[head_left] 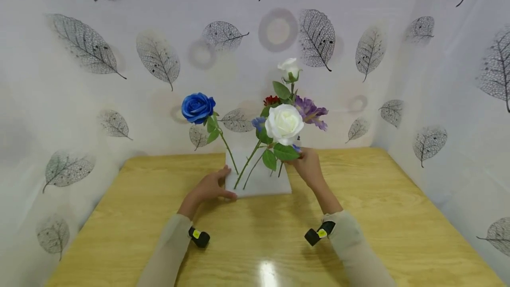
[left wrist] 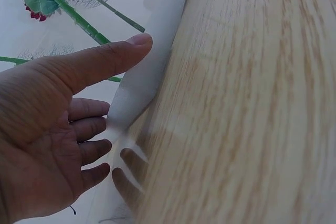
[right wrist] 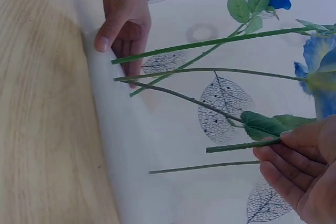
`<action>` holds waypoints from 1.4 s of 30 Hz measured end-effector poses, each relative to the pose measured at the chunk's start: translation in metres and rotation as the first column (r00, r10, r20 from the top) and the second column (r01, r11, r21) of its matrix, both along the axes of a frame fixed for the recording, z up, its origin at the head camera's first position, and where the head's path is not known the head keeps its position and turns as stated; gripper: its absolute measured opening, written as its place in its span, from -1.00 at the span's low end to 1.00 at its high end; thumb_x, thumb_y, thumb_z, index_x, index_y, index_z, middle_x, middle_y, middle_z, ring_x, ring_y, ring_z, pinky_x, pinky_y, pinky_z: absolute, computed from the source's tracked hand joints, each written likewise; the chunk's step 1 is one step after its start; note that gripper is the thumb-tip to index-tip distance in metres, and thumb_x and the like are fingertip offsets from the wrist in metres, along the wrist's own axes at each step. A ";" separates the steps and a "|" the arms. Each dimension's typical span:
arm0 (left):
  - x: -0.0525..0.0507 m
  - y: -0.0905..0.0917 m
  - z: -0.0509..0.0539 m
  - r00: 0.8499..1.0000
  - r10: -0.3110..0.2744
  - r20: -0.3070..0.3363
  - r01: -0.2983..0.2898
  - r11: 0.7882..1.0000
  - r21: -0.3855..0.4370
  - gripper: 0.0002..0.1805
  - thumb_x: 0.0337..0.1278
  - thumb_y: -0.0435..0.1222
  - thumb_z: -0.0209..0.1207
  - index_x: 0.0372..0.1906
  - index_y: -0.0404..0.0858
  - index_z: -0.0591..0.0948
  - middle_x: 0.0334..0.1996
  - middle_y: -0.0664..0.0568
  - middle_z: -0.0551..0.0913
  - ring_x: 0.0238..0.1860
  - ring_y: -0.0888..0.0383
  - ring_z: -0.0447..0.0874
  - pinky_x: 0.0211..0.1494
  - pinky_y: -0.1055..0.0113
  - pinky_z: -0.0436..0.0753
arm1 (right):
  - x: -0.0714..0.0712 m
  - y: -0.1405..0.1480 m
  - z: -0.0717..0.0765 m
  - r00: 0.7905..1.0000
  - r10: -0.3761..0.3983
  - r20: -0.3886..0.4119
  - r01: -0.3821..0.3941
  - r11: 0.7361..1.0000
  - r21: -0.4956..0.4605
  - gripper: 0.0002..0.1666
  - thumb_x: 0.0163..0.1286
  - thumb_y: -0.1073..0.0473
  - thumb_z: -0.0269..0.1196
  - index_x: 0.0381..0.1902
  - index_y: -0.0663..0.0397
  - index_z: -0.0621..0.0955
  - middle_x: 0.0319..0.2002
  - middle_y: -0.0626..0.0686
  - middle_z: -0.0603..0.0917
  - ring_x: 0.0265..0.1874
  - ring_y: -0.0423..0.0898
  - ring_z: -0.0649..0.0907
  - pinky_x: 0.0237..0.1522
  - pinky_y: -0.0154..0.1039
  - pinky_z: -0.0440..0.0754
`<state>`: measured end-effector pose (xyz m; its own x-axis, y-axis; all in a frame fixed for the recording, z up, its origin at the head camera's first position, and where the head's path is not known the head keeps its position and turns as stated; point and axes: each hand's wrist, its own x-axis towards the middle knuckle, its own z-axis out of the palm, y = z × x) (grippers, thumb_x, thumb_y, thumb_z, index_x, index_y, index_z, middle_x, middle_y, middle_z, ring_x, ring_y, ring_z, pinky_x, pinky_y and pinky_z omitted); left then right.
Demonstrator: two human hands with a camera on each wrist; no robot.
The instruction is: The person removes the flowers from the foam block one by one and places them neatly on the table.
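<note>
Several stems (right wrist: 210,44) are set in the white block (head_left: 272,186), touched by the relaxed left hand (head_left: 209,187); another stem (right wrist: 236,147), pinched by the right hand (head_left: 310,167), seems uninserted.

The wood-grained counter (head_left: 255,229) (yellowish and faintly glossy) carried a white slab (head_left: 269,187) lying flat near its far edge.

Flower stems (right wrist: 173,50) in a block (head_left: 271,187) on the table (head_left: 247,234), cloth (head_left: 239,81) behind.

Pale backdrop (head_left: 239,74) — leaf-printed, wooden table (head_left: 255,229) — glossy
</note>
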<state>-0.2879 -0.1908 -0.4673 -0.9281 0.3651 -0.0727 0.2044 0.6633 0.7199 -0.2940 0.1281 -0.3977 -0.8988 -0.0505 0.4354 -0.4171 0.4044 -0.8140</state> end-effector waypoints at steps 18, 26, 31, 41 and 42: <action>0.000 -0.001 0.003 1.000 -0.004 0.023 0.004 0.999 0.034 0.21 -0.08 -0.04 0.57 0.59 -0.36 0.13 0.63 -0.18 0.01 0.64 -0.14 -0.03 0.67 -0.03 0.08 | 0.015 0.046 0.041 0.995 0.101 0.012 -0.099 0.992 -0.081 -0.70 0.46 0.29 0.28 -0.02 0.49 0.70 -0.16 0.43 0.77 -0.39 -0.34 0.77 -0.21 -0.41 0.78; 0.001 0.000 0.003 0.999 -0.007 0.032 0.006 0.999 0.038 0.19 -0.07 -0.05 0.56 0.59 -0.36 0.14 0.63 -0.18 0.00 0.64 -0.14 -0.05 0.67 -0.04 0.09 | 0.030 0.077 0.055 0.995 0.097 -0.026 -0.099 0.986 -0.132 -0.65 0.47 0.25 0.28 0.00 0.52 0.68 -0.28 -0.04 0.85 -0.31 -0.32 0.80 -0.17 -0.36 0.79; 0.001 0.000 0.002 0.999 -0.009 0.034 0.008 1.000 0.027 0.19 -0.05 -0.04 0.56 0.59 -0.36 0.14 0.63 -0.19 0.01 0.64 -0.15 -0.04 0.67 -0.04 0.10 | 0.038 0.102 0.054 0.996 0.078 0.036 -0.069 0.977 -0.203 -0.66 0.47 0.22 0.29 0.01 0.43 0.68 -0.30 -0.19 0.83 -0.29 -0.31 0.81 -0.19 -0.41 0.78; 0.001 -0.001 0.002 1.000 -0.016 0.025 0.015 1.000 0.025 0.19 -0.06 -0.02 0.55 0.58 -0.36 0.15 0.62 -0.20 0.02 0.64 -0.16 -0.03 0.67 -0.05 0.10 | 0.040 0.155 0.025 0.958 0.156 0.241 -0.099 0.968 -0.232 -0.87 0.47 0.28 0.27 -0.18 0.03 0.75 -0.31 -0.12 0.85 -0.31 -0.26 0.82 -0.20 -0.33 0.80; 0.001 -0.001 0.002 1.000 -0.016 0.025 0.015 1.000 0.025 0.19 -0.05 -0.02 0.55 0.58 -0.35 0.15 0.62 -0.20 0.02 0.64 -0.16 -0.03 0.67 -0.05 0.10 | 0.040 0.159 0.021 0.949 0.152 0.275 -0.094 0.973 -0.212 -0.87 0.48 0.28 0.27 -0.17 0.04 0.75 -0.31 -0.12 0.85 -0.31 -0.26 0.82 -0.20 -0.32 0.80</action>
